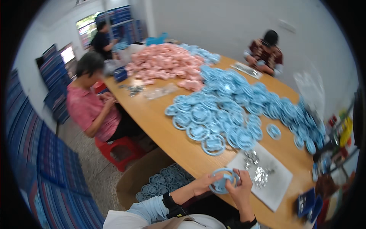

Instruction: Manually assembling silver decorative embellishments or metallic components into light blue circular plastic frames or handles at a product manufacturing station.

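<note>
Both my hands hold one round light-blue plastic piece (218,187), a ring with a shaped middle, just over the table's near edge. My left hand (203,184) grips its left side. My right hand (240,187) pinches its right side, the thumb pressed on the front. Right of my hands, a white board (276,190) lies on the table with small shiny metal parts (260,177) scattered on it. Beyond my hands spreads a large heap of similar light-blue pieces (228,110). A single blue piece (273,131) lies apart from the heap.
The wooden table (152,122) also bears a pink heap (164,61). Below its edge, a cardboard box (127,183) holds blue rings. Dark-blue boxes (308,204) sit at the right. A person in pink (95,103) sits at left; two others work farther off.
</note>
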Available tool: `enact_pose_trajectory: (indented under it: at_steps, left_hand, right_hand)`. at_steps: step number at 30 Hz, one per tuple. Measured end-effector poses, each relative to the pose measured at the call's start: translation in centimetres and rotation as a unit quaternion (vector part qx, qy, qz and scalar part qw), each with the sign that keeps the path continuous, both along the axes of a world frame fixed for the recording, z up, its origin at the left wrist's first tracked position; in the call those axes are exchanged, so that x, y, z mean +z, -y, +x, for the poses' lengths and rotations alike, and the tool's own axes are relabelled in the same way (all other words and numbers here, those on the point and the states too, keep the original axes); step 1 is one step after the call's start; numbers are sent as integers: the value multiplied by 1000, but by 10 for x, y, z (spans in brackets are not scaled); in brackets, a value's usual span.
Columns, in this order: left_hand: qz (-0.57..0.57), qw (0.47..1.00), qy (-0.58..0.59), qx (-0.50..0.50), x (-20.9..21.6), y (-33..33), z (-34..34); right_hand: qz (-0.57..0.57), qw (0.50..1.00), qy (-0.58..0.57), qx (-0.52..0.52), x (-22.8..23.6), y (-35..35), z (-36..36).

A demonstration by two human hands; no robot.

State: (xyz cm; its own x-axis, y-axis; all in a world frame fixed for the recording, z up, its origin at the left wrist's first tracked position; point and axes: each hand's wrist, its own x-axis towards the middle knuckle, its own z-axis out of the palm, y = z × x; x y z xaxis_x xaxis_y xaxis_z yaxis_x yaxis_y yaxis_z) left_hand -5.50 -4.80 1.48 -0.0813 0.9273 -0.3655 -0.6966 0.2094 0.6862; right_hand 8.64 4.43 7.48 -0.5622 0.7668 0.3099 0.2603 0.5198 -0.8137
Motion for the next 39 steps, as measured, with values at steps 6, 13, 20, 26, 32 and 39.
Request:
enact_pose_trajectory:
  at_steps: [6, 13, 20, 26, 32, 39]
  left_hand:
    - [27, 993, -112, 37, 3, 37, -6]
    - [-51, 951, -297, 73, -1, 85, -21]
    - [-76, 714, -668, 194, -41, 140, -88]
    - [-24, 711, -676, 190, 8, 65, -102]
    - [57, 468, -866, 165, -4, -26, -145]
    - [-37, 676, -712, 184, 11, -37, -173]
  right_hand:
    - [-13, 993, -7, 115, -17, 23, -12]
    - [46, 975, 40, 213, -26, 32, -6]
    - [74, 988, 37, 130, -42, 7, 26]
    - [106, 985, 86, 105, -46, 6, 44]
    - [112, 986, 94, 86, -64, 7, 64]
    - [142, 986, 62, 62, -71, 7, 65]
